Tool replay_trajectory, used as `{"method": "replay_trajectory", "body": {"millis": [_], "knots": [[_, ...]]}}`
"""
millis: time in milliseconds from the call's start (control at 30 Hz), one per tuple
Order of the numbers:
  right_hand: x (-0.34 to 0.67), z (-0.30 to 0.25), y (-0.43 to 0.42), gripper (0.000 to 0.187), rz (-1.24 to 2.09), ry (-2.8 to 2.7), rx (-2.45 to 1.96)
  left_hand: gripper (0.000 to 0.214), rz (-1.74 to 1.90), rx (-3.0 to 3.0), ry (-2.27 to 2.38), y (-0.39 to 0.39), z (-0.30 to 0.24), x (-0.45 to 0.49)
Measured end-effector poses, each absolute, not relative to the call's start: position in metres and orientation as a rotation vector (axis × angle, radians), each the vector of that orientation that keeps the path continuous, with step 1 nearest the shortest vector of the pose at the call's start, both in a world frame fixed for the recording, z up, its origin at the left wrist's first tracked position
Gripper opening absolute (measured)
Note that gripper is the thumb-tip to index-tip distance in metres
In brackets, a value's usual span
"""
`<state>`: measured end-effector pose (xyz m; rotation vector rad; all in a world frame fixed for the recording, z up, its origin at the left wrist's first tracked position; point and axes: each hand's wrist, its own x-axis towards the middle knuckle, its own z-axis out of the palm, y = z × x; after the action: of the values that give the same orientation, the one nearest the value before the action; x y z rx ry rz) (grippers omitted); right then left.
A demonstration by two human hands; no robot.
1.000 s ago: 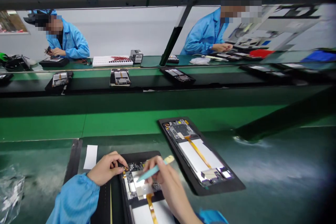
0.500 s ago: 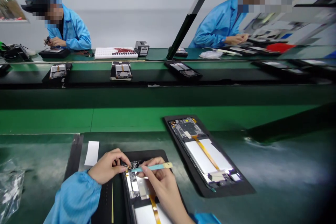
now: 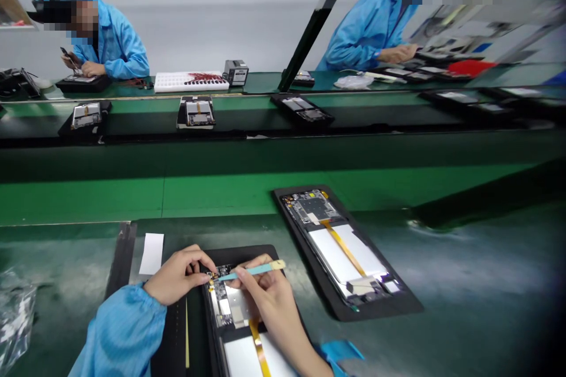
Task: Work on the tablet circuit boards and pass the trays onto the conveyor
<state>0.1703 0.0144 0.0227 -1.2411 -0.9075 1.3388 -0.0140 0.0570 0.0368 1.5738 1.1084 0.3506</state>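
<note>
An opened tablet (image 3: 230, 312) lies on a black tray (image 3: 177, 336) right in front of me, its circuit board, silver battery and orange flex cable exposed. My left hand (image 3: 177, 277) rests on the tablet's top left corner, fingers pinched at a small part on the board. My right hand (image 3: 265, 300) grips a light blue plastic pry stick (image 3: 252, 271), its tip touching the board beside the left fingertips. A second opened tablet (image 3: 340, 247) lies on its own black tray to the right.
A white paper slip (image 3: 151, 253) lies left of the tray and a clear plastic bag (image 3: 13, 318) sits at the far left. Beyond runs a green conveyor with more tablets on trays (image 3: 196, 113). Two people in blue coats (image 3: 119, 50) work across it.
The pry stick swung from pointing down at the battery to lying nearly level, tip at the board's top left. The view tilted down slightly; the left hand stayed put.
</note>
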Motion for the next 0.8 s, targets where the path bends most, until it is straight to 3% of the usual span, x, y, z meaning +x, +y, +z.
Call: {"method": "replay_trajectory", "body": {"millis": [800], "knots": [[0.1720, 0.0221, 0.0148, 0.041, 1.406, -0.896, -1.278, 0.013, 0.339, 1.588, 1.086, 0.0580, 0.0376, -0.0152]]}}
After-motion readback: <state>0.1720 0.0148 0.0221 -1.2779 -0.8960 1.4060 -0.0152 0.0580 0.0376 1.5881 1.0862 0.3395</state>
